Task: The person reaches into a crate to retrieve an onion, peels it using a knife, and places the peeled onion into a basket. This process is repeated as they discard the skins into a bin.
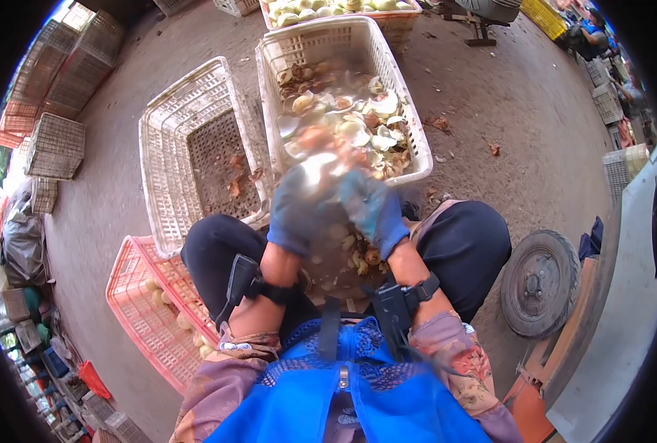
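Note:
My left hand (294,212), in a blue-grey work glove, is at the near end of a white plastic crate (415,136) with its fingers curled. A blurred pale round onion (318,171) shows at its fingertips. Close beside it, my right hand (370,209), gloved the same way, has its fingers bent in toward the onion; what they grip is hidden by blur. Onion skins and cut pieces (358,131) lie in the crate beyond the hands. More onion scraps (365,255) lie below, between my knees.
Left of this crate stands another white crate (155,148) with a few brown skins. A red crate (140,325) with onions is by my left knee. Peeled onions (306,11) fill a crate ahead. A wheel (540,283) is at the right; stacked crates (77,66) stand far left.

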